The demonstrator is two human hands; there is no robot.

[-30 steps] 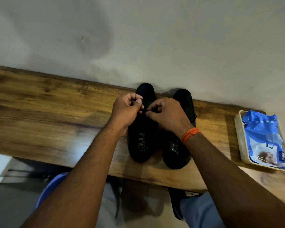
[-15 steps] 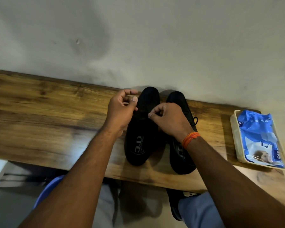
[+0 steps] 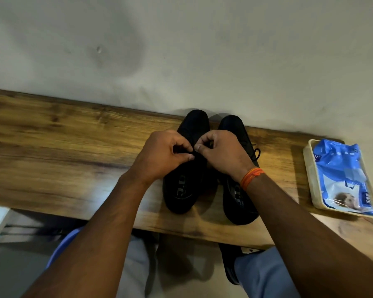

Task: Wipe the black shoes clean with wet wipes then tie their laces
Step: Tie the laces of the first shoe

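Two black shoes stand side by side on the wooden surface (image 3: 73,160), toes toward the wall (image 3: 202,50). The left shoe (image 3: 185,190) has both hands over its lacing. The left hand (image 3: 162,155) and the right hand (image 3: 222,153) meet fingertip to fingertip, fingers curled and pinching the black lace (image 3: 193,152) between them. The right shoe (image 3: 237,203) shows a tied bow at its outer side. Well apart to the right, a blue wet-wipe pack (image 3: 342,175) lies in a cream tray (image 3: 309,168). An orange wristband (image 3: 251,177) circles the right wrist.
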